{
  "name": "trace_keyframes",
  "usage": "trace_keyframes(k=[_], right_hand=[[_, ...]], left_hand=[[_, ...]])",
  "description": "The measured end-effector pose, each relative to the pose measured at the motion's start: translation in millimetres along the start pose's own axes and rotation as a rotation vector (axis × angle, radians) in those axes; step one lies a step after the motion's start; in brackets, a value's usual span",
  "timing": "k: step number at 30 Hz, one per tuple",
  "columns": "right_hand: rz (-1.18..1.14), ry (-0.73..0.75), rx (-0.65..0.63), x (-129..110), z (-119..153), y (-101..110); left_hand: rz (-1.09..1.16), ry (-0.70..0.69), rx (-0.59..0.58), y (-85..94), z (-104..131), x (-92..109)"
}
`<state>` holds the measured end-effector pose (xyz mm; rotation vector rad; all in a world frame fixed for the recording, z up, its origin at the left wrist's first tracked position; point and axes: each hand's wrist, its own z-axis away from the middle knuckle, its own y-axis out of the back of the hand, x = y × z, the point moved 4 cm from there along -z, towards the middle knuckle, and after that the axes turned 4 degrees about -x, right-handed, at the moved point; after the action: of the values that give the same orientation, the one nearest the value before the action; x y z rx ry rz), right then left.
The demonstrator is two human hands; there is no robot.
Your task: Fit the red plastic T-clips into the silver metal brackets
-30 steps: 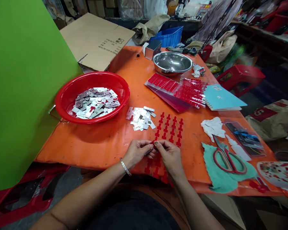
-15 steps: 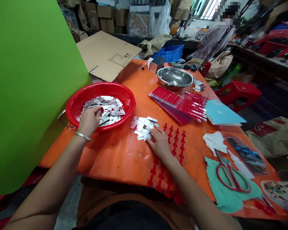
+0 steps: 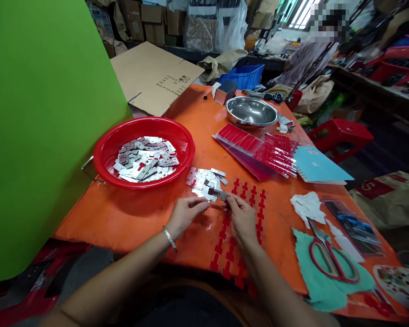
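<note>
The right hand (image 3: 241, 219) is clamping its thumb and fingers on one end of a grey metal plate (image 3: 217, 194), which is pointing leftward over the near edge of a loose pile of metal plates (image 3: 202, 180). The left hand (image 3: 184, 217) is reaching toward that plate from the left, its thumb and fingertips drawing close together; whether they are meeting or gripping anything, I cannot tell. A silvery bracelet (image 3: 170, 238) is circling the left wrist

Just beside and partly under the right hand, rows of red T-shaped pieces (image 3: 261, 213) are lying on the orange surface (image 3: 136, 227) and running down to its near edge. To the left, a red basin (image 3: 104, 169) is holding many more plates, with a small red piece (image 3: 141, 166) resting on top of them

Farther back, a steel bowl (image 3: 251, 111) is standing behind red sheets (image 3: 238, 136), and a light blue notebook (image 3: 322, 165) is lying at their right. Nearer on the right, red-handled scissors (image 3: 327, 254) are resting on a green cloth (image 3: 322, 297), near a crumpled white tissue (image 3: 306, 206). A cardboard piece (image 3: 150, 75) is lying behind the basin, and a green panel (image 3: 47, 118) is rising at the left
</note>
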<state>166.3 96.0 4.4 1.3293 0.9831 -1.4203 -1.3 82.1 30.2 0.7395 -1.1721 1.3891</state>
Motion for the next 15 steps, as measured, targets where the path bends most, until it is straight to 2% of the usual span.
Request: trace_keyframes(k=[2,4,6,8,10,13,15], right_hand=[[-0.234,-0.145,-0.028,4.6,10.2,-5.5],[-0.364,-0.229,-0.067,7.0,22.7,-11.6],[-0.364,-0.275,-0.123,8.1,35.2,-15.0],[-0.227,-0.263,-0.209,7.8,45.2,-14.4],[0.020,-0.134,-0.279,4.4,50.9,-9.4],[0.406,0.202,-0.287,-4.3,54.3,-0.5],[0.602,0.399,-0.293,-7.6,55.8,0.6]], left_hand=[[0.191,0.055,-0.013,-13.3,-4.9,-14.1],[0.324,0.043,-0.005,-21.8,-9.0,-19.5],[0.365,0.021,0.002,-24.3,-11.9,-19.3],[0.279,0.009,-0.011,-21.3,-12.8,-15.0],[-0.013,-0.048,-0.042,-15.2,-10.7,-6.7],[-0.726,-0.205,-0.032,-8.5,-2.2,5.7],[-1.131,-0.229,-0.026,-8.5,3.5,4.9]])
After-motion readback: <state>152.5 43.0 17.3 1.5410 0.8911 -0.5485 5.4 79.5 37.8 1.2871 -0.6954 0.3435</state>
